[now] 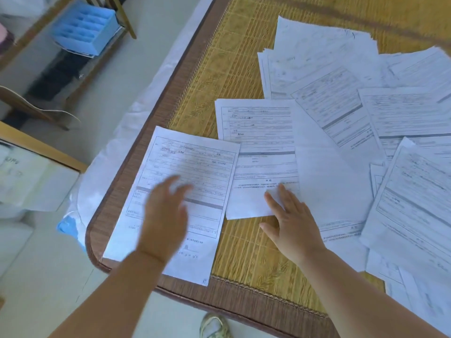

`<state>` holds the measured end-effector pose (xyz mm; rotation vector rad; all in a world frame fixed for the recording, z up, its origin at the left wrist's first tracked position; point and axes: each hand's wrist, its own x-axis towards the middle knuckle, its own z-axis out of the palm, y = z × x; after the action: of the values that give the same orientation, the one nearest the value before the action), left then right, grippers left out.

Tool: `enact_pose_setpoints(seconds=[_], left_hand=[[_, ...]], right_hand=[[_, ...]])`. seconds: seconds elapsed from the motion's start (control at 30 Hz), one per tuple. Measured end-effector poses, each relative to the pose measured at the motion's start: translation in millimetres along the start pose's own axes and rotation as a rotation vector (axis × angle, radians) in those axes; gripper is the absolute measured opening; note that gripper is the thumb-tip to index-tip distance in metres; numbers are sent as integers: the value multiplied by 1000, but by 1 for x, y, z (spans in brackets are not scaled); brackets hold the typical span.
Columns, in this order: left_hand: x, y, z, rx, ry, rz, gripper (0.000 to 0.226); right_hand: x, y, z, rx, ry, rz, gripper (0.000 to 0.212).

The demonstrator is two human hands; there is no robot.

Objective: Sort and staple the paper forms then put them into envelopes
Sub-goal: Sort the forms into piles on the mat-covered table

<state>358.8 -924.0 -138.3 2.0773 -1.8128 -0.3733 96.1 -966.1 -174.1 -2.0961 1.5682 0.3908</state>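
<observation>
**Both hands spread over forms on the mat**

A shoe (214,325) shows at the bottom edge on the pale floor, just below the surface's rounded brown border. Above it, two bare forearms reach in over a woven bamboo mat (234,69). The left hand (166,215), blurred, hovers with fingers spread wide and holds nothing, over a single printed form (195,162) lying slanted at the mat's near left corner. The right hand (292,223) is also open and flat, its fingertips resting on the lower edge of a second form (256,132) just beside the first, whose corner overlaps it slightly. To the right, a loose heap of paper forms (353,93) fans out across the mat, sheets overlapping at many angles. Off the mat to the upper left, a blue divided box (85,28) rests on a wooden frame.
</observation>
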Motion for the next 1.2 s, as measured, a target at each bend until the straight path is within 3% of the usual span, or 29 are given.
enact_pose_setpoints(seconds=[0.07, 0.1, 0.23, 0.37, 0.43, 0.53, 0.57, 0.63, 0.83, 0.93, 1.03, 1.13, 1.2], left_hand=[[-13, 25, 21, -2, -129, 275, 36], [-20, 35, 31, 29, -222, 316, 37], [-28, 46, 51, 105, -372, 95, 57], [-26, 64, 47, -11, -247, 16, 45], [-26, 96, 36, -313, -205, -249, 36], [-14, 131, 38, -826, -338, -889, 17], [-10, 134, 42, -950, -339, -1026, 7], [0, 140, 49, -1002, -353, -1158, 13], [26, 164, 69, -779, -178, -905, 11], [31, 173, 67, -671, -144, -816, 28], [29, 168, 53, -444, -10, -671, 17], [22, 155, 25, -513, 201, -687, 17], [18, 153, 4, -584, 230, -709, 22]], right_hand=[[0, 3, 0, 11, -3, 10, 67], [0, 5, 0, 17, -1, 11, 67], [-6, 20, -2, 25, 1, 1, 66], [-16, 41, -1, 36, -13, -8, 66], [-18, 48, -3, 89, -26, -17, 65], [-17, 54, -12, 193, -43, -35, 64], [-16, 56, -14, 236, -48, -36, 65], [-17, 61, -19, 341, -49, -29, 67], [-16, 83, -15, 577, 4, -52, 71], [-14, 91, -15, 710, 29, -68, 67], [-11, 95, -27, 988, 16, 17, 62], [-7, 103, -44, 1171, 54, 96, 52], [-7, 104, -61, 1268, 22, 157, 40]])
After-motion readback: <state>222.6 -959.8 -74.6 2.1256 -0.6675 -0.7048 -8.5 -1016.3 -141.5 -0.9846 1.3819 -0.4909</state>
